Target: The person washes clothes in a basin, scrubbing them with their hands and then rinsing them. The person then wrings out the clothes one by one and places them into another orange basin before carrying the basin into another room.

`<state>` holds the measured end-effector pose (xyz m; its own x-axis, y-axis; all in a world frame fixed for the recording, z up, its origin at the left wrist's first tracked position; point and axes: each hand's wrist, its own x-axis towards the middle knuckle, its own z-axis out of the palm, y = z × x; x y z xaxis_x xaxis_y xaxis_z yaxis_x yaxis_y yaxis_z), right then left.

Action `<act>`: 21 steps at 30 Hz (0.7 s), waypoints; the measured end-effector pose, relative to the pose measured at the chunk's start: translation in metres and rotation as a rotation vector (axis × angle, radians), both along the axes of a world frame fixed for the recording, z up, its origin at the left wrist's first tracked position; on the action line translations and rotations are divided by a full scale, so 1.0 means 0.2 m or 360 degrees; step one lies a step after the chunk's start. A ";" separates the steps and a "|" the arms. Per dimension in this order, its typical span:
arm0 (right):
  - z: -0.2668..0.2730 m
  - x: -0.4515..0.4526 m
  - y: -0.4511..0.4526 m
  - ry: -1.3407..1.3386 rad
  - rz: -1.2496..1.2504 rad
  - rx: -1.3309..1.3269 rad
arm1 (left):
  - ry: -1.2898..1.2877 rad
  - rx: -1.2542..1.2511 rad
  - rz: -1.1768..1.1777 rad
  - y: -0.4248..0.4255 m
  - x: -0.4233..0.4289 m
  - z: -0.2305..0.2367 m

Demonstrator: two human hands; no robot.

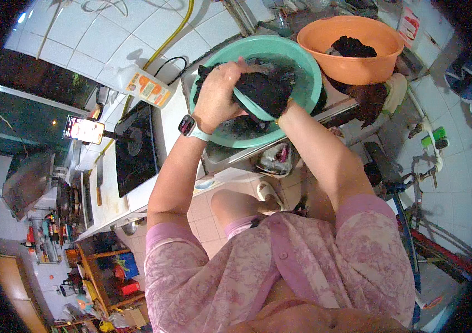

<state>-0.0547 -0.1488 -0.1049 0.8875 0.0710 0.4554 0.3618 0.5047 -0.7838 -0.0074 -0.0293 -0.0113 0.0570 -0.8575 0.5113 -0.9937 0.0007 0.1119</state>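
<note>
A green plastic basin [299,48] sits in the sink, with water and dark cloth inside. Both hands are over it. My left hand [221,89], with a smartwatch [187,125] on its wrist, grips one side of a black wet garment [264,89]. On the garment's other side is my right hand [288,112], its fingers mostly hidden under the cloth. A pale green strip [254,106] runs across the garment between the hands; whether it is trim or a separate thing, I cannot tell.
An orange basin [352,68] with dark cloth stands behind at the right. At the left are a labelled plastic bottle [149,88], a black cooktop [136,147] and a phone on a holder [84,129]. Brown cloth [367,102] hangs below the orange basin. A bagged bin [276,159] stands below the sink.
</note>
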 end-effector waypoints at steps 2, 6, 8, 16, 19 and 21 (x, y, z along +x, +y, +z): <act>0.07 -0.05 0.01 -0.0475 -0.1118 -0.1227 | -0.0116 0.0047 -0.0008 0.02 -0.03 0.03; 0.06 0.02 0.07 0.0256 0.0483 0.1178 | -0.0303 0.0114 0.0228 0.05 -0.10 0.04; 0.01 0.01 0.00 0.0346 0.0657 0.1164 | -0.0212 0.0134 0.0239 0.08 -0.13 0.02; 0.23 -0.14 0.08 0.0714 0.0239 0.0826 | 0.1550 -0.0840 -0.0005 0.24 -0.09 -0.16; 0.24 -0.10 0.09 0.0612 0.0376 0.0962 | 0.2606 -0.0892 -0.0022 0.26 0.05 -0.20; 0.21 -0.04 0.13 0.0509 0.0520 0.1057 | 0.3348 -0.0917 -0.0165 0.25 0.16 -0.30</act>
<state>-0.0633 -0.1231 -0.0635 0.9631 0.1534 0.2212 -0.0759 0.9432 -0.3234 0.0249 0.0206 -0.0711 0.6964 -0.7121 -0.0892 0.5529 0.4531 0.6993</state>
